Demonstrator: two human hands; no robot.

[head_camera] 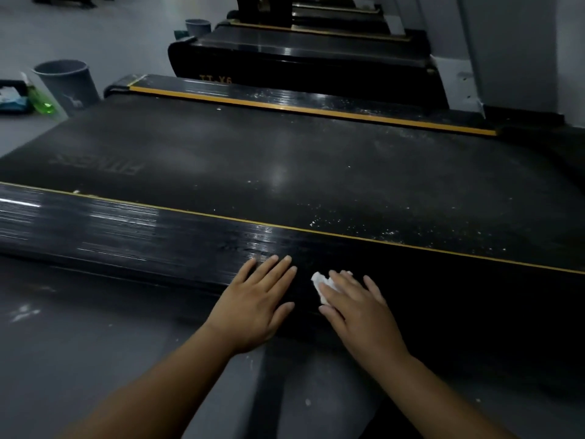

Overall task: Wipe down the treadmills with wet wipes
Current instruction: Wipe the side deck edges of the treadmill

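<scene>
Grey bin (65, 85) on floor (95, 327), green bottle (39, 101) just beside; second bin (198, 26) farther back.

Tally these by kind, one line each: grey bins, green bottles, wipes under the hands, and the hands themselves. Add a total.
Grey bins: 2, one near, one farther back
Green bottle: 1
Wipe, under the right hand: 1
Hands: 2, counting the left hand
Total: 6
</scene>
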